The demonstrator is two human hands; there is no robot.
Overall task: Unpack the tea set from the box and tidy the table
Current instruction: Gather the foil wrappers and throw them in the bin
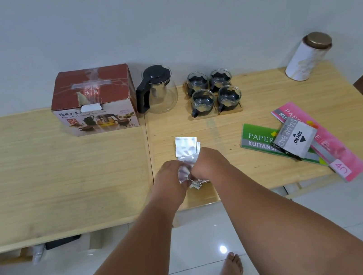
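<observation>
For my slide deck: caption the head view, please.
Left hand and right hand grip crumpled plastic wrapping before the unpacked teapot, four cups and box.

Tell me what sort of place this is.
Likely a home or small office room: a wooden table against a plain wall, a glass teapot with cups, and receipt books under a stamp pad.

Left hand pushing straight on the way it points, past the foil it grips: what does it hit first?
Likely the near cups, with only bare table before them; depth is unclear.
</observation>
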